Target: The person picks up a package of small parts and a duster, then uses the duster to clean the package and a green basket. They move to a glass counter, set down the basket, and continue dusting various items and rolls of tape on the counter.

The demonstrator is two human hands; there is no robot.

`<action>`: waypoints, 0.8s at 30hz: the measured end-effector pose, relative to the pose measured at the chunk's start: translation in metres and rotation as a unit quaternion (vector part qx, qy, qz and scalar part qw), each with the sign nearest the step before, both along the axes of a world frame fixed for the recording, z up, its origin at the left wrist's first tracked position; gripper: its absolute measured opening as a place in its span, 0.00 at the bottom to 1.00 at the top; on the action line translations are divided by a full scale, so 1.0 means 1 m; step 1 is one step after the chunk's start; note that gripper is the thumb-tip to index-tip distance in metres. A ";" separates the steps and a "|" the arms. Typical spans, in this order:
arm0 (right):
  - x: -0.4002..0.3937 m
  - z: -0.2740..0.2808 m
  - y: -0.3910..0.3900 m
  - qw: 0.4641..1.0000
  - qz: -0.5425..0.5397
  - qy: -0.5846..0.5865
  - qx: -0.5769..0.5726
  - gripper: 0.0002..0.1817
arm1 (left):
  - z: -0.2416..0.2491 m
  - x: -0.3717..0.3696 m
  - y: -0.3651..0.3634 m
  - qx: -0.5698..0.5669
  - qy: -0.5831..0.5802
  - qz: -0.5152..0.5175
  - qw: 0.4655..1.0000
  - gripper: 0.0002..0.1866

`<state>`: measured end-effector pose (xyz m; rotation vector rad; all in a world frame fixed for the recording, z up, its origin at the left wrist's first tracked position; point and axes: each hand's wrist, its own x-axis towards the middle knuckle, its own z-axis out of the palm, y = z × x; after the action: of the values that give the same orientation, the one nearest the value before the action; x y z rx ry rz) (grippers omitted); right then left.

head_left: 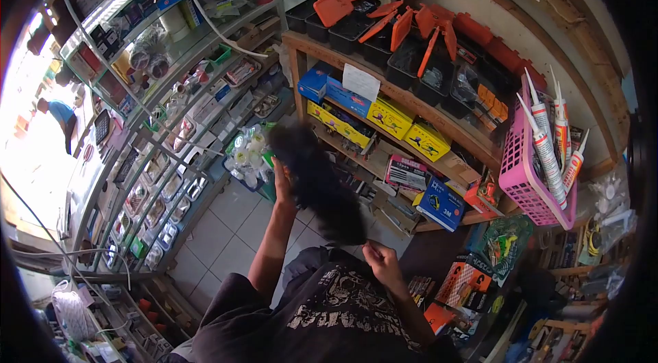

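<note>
A dark, fluffy feather duster [319, 185] slants across the middle of the head view, blurred by motion. My right hand [382, 264] is closed around its lower end, in front of my black printed shirt. My left hand [282, 188] is raised at the duster's left side, with the thumb pointing up and the fingers partly hidden behind the dark feathers. A bit of green and orange shows at its fingertips, and I cannot tell what that is. Just beyond it stands a bin of clear-wrapped goods [250, 157].
Wooden shelving [404, 79] ahead carries black organizer boxes [418, 65] with orange lids and yellow cartons [391, 116]. A pink basket [521, 178] of sealant tubes juts out at right. Glass display shelves [171, 137] line the left. Another person [60, 116] is far left. Tiled floor [219, 233] lies below.
</note>
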<state>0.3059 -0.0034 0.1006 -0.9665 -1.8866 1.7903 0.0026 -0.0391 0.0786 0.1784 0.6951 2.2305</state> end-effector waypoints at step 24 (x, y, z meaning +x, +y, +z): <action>0.061 -0.018 0.016 0.725 -0.615 0.299 0.084 0.17 | -0.040 0.070 -0.008 -0.095 -0.022 -0.313 0.945 0.30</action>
<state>0.3671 0.0130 0.0831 -0.9914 -0.5966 0.8603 0.0725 -0.0470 0.0389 0.2165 0.7060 1.5477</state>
